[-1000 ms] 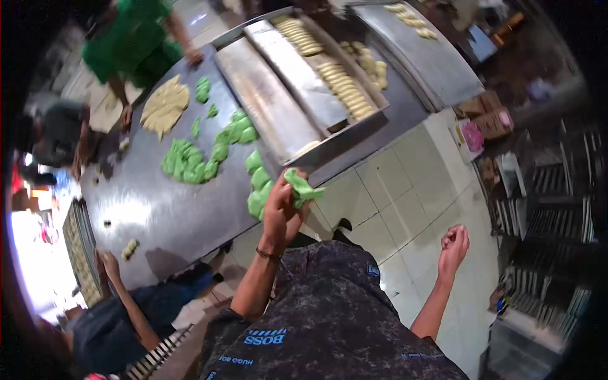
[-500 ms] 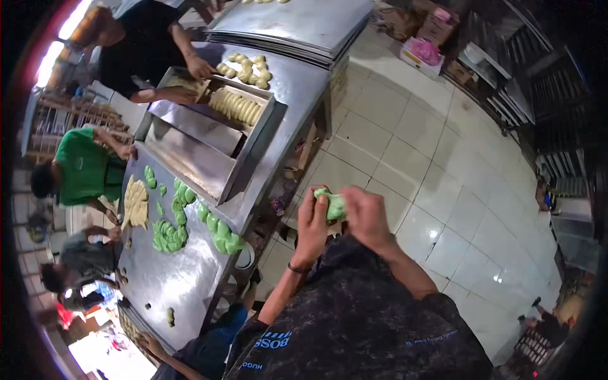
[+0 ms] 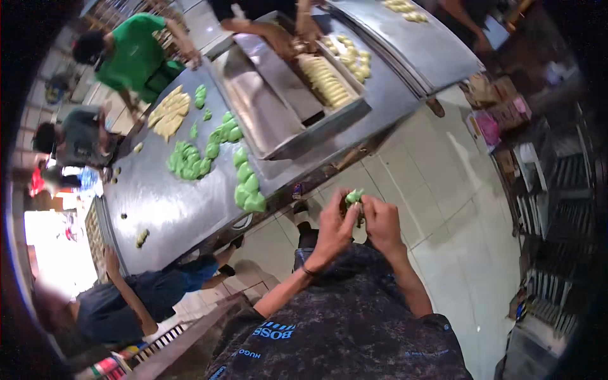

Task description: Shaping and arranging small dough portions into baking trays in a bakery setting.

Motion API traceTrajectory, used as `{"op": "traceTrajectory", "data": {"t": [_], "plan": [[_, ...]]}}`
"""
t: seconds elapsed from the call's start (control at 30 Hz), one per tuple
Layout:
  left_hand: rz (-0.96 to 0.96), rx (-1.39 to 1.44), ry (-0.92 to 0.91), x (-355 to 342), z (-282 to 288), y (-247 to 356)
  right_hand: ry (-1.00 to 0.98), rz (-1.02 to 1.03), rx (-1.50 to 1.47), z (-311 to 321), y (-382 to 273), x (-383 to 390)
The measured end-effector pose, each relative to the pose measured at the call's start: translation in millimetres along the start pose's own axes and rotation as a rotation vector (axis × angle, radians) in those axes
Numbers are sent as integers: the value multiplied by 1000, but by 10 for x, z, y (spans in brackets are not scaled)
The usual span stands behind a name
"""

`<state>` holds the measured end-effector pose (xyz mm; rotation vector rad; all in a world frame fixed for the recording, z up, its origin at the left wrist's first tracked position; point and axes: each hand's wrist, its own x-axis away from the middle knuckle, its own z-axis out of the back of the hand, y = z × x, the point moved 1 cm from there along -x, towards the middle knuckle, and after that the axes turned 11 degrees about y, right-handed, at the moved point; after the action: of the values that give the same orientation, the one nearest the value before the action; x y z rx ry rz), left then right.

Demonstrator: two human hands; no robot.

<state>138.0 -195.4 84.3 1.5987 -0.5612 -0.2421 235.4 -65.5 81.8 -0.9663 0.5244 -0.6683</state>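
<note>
A small lump of green dough [image 3: 354, 196] is held up in front of my body, between both hands. My left hand [image 3: 335, 223] is closed around its left side, the thumb pressed along it. From the other side the fingertips of my right hand [image 3: 382, 221] pinch the lump. Something darker shows under the green between my fingers, too small to make out. Ahead and to the left, pieces of the same green dough [image 3: 188, 161] lie in a cluster and in rows on the metal table [image 3: 166, 223].
A large metal tray [image 3: 253, 101] with rows of pale dough pieces [image 3: 326, 82] stands on the table. Flattened pale dough [image 3: 170, 111] lies farther left. Stacked metal sheets [image 3: 405, 38] are at the far end. Several people work around the table. Racks [image 3: 557, 190] stand at the right.
My view has turned, so the table sits higher and reaches farther right. My right hand, blurred before, now pinches the dough, and less green shows between my hands.
</note>
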Motion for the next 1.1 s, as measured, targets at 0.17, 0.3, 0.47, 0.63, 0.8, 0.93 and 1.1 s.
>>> {"op": "traceTrajectory", "data": {"t": [0.17,0.3,0.47,0.63,0.8,0.93,1.1], "plan": [[3,191,324,-118,1018,-70,581,-234,-417,894,-77,-466],[56,232,542,-249,2108,-147,619,-234,-515,1780,21,-621],[-39,-93,742,-455,3446,486,601,-34,-382,1926,45,-682],[-850,14,954,-499,4314,1982,373,-348,-593,1300,323,-697],[-1385,-940,1755,-464,4823,1940,419,-604,-602,439,876,-290],[-844,-1339,1325,-1018,4872,225,480,-724,-461,-105,1163,284],[8,-923,787,-375,3866,-1133,297,-786,-355,-868,983,694]]}}
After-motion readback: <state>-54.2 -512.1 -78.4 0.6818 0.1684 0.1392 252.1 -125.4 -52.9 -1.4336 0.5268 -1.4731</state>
